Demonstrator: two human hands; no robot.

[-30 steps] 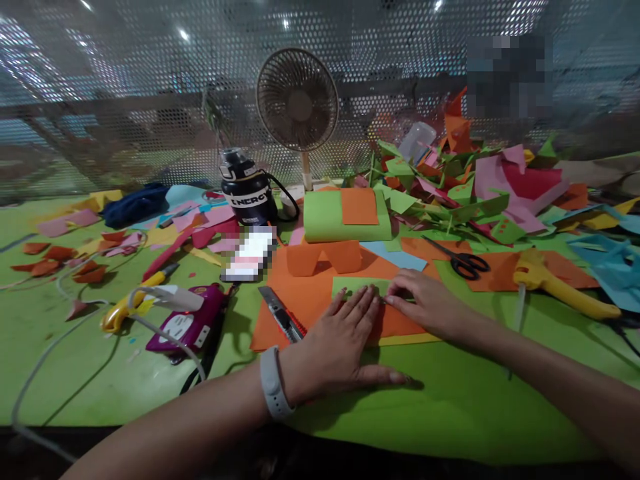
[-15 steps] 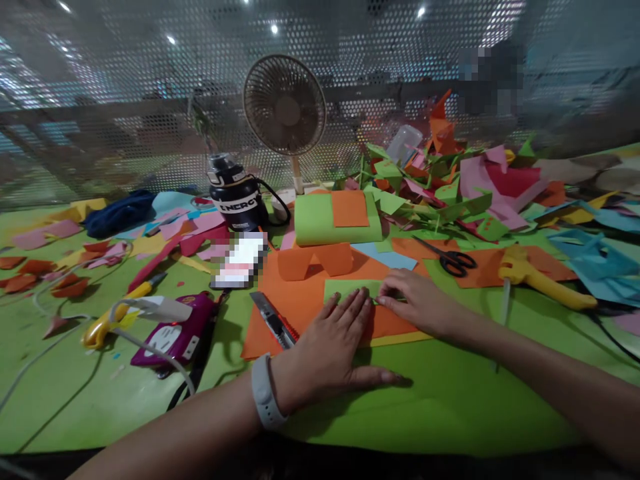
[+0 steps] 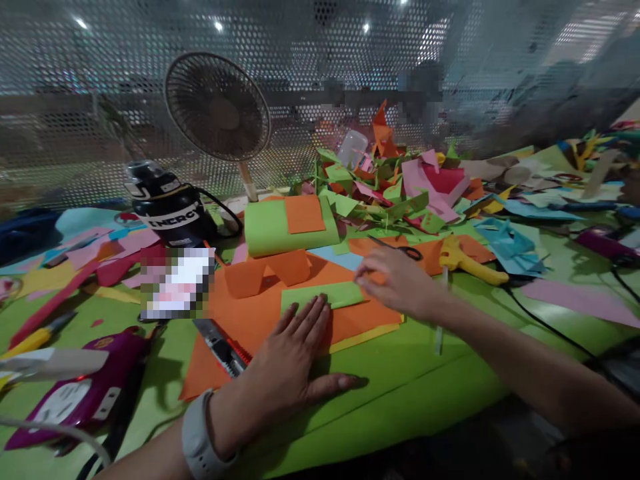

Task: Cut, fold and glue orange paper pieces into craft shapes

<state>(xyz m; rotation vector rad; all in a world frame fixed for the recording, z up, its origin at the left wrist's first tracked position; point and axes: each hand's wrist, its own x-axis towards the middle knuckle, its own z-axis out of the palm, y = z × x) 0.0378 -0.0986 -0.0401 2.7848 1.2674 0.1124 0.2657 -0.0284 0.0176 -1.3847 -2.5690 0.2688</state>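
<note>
My left hand (image 3: 295, 353) lies flat with its fingers stretched over the left part of a folded light green paper strip (image 3: 345, 296). Beneath the strip is a large orange paper sheet (image 3: 360, 327), with a yellow edge showing under it. My right hand (image 3: 400, 283) is just off the strip's right end, its fingers bent and apart, nothing visible in them. Behind it lie black scissors (image 3: 411, 253), partly hidden by that hand. A box cutter (image 3: 223, 348) rests on the orange sheet left of my left hand, and a folded orange piece (image 3: 245, 278) stands behind the strip.
A yellow glue gun (image 3: 473, 262) with a cord lies on the right. At the back are a fan (image 3: 217, 107), a dark bottle (image 3: 173, 213), a rolled green paper (image 3: 270, 227) and a heap of paper scraps (image 3: 345, 180). A phone (image 3: 180, 283) and purple power strip (image 3: 75, 393) lie left.
The view has turned to the right. My right hand has let go of the strip's end and lifted away towards the scissors; my left hand stays pressed on the strip.
</note>
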